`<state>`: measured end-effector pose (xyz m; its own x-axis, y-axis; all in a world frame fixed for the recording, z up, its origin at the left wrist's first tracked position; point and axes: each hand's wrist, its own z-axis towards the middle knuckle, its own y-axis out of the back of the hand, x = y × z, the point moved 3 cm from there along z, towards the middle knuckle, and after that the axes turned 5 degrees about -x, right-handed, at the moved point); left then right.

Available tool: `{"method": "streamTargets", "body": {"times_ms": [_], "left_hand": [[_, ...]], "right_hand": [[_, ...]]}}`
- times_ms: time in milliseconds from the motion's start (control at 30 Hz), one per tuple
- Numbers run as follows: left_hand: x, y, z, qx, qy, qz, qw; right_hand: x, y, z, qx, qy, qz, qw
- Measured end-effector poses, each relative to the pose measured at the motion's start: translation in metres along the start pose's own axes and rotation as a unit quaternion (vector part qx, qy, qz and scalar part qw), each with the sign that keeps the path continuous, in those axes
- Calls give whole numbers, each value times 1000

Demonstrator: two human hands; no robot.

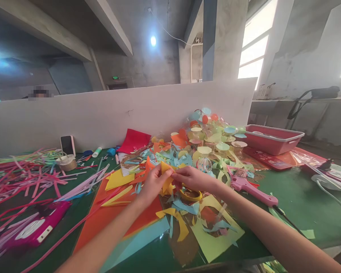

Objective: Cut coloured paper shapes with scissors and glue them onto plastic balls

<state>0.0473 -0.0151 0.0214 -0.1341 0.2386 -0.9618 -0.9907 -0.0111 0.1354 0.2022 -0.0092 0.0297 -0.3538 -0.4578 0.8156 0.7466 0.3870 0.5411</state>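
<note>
Head view: yellow paper (165, 167) is held in front of the body, above a litter of scraps (182, 227), at the middle of the table (295, 201). By the left hand (155, 182) it is pinched between thumb and fingers; by the right hand (191, 177) it is gripped at its right edge, the fingertips of both hands being brought nearly together. Just beneath the right hand a yellow ring (191, 196) is seen; whether it is held cannot be told. Under the left forearm an orange sheet (95, 223) is overlapped by strips, with a blue sheet (142, 242) showing along its near edge. A green sheet (208, 248) is half covered by scraps. To the right a pink glue gun (254, 191) is laid, its cord led toward the near edge. Behind, cups (206, 149) are heaped against a white board (102, 117), and beside them a red basket (274, 140) is placed.
</note>
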Motion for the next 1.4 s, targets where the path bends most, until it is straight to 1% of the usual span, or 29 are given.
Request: {"method": "streamTargets", "body": {"times_ms": [67, 133, 200, 333, 433, 567, 700, 833, 933, 1067, 1200, 1400], "left_hand": [[-1, -2, 0, -29, -10, -7, 999], [-1, -2, 1, -42, -17, -3, 999], [-1, 1, 4, -56, -29, -6, 998], [2, 11, 10, -106, -56, -18, 993], [4, 13, 12, -116, -54, -4, 992], [4, 12, 13, -101, -61, 17, 993], [7, 14, 12, -51, -78, 60, 994], [7, 9, 6, 10, -56, 91, 994], [3, 3, 1, 38, -36, 97, 994], [-1, 0, -1, 42, -19, 94, 995], [0, 2, 1, 36, -17, 92, 995], [3, 2, 1, 40, -15, 93, 995]], "right_hand": [[1, 1, 1, -3, 3, 9, 1000], [2, 1, 1, -2, 10, 21, 1000], [2, 1, 1, 2, 12, 30, 999], [0, 1, 2, 0, -5, 31, 999], [-1, 0, 3, 1, -11, 33, 999], [-3, 0, 3, -13, -32, 43, 998], [-7, 0, 4, -42, -36, 46, 997], [-10, 7, 8, -91, -27, 37, 995], [-14, 11, 11, -113, -19, 22, 993], [-19, 12, 14, -119, -17, 15, 993], [-22, 11, 15, -127, -17, 12, 992], [-21, 13, 13, -164, -3, 18, 986]]}}
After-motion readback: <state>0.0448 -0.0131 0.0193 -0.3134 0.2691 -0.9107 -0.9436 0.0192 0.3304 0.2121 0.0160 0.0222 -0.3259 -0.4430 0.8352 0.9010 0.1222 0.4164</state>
